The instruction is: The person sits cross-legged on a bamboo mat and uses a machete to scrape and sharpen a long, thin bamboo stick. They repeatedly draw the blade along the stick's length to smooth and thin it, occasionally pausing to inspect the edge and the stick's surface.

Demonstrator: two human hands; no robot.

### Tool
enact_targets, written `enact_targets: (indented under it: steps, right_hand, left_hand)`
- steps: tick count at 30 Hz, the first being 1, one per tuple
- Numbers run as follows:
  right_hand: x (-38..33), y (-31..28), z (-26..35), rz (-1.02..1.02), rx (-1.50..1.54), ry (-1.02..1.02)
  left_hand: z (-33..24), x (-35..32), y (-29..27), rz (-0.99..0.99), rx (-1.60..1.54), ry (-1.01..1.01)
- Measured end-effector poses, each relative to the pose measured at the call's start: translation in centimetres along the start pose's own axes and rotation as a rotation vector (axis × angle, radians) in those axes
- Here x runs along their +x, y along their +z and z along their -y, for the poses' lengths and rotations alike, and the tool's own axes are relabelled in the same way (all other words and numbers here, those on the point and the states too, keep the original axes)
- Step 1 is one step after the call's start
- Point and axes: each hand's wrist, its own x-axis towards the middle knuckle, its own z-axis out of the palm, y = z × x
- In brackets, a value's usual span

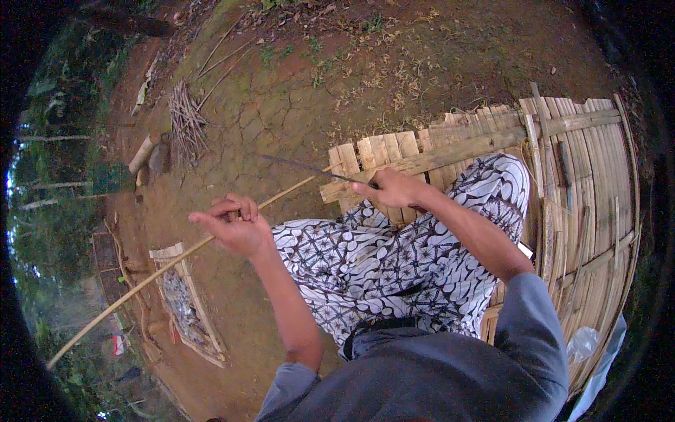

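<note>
Bamboo strip [169, 264], long and thin, was held in the left hand [235, 226], fingers curled fully round it about two-thirds of the way along. The longer part ran down and away past the left hand toward the ground; the shorter end reached across to the right hand [390, 188].

Right hand was closed round the handle of a knife [302, 166], index finger stretched forward along it. The dark, narrow blade pointed leftward, away from the body, and met the strip's near end just beyond the right fingertips (exact contact point too fine to resolve; cutting or only resting, could not tell).

Person sat on a platform of bamboo slats [583, 162], patterned cloth [394, 260] over the lap, directly beneath both hands. Beyond the left hand, on bare earth, lay a flat wooden frame [190, 309] with grey contents and, farther out, a bundle of sticks [186, 123].

Risk, as a judgement: blade edge worked close to the left hand with only a thin, springy strip between. If the knife skated off a node or the strip flexed, the edge could run toward the left fingers, or the strip could split off-line. The long unsupported tail would add whip and make the grip less steady.
</note>
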Motion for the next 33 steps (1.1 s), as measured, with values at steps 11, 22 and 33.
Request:
enact_targets:
  steps: [11, 22, 33]
  right_hand:
    - [1.3, 0.6, -1.2, -0.014, -0.006, 0.19]
    - [2.1, 1.0, -3.5, -0.047, -0.098, 0.228]
    - [2.4, 0.9, -3.5, 0.004, -0.053, 0.248]
  left_hand:
    - [0.6, -1.8, -0.5, -0.144, -0.021, 0.081]
    - [0.3, -1.8, 0.5, -0.297, 0.02, 0.132]
    - [0.8, -1.6, -0.4, -0.281, 0.091, 0.107]
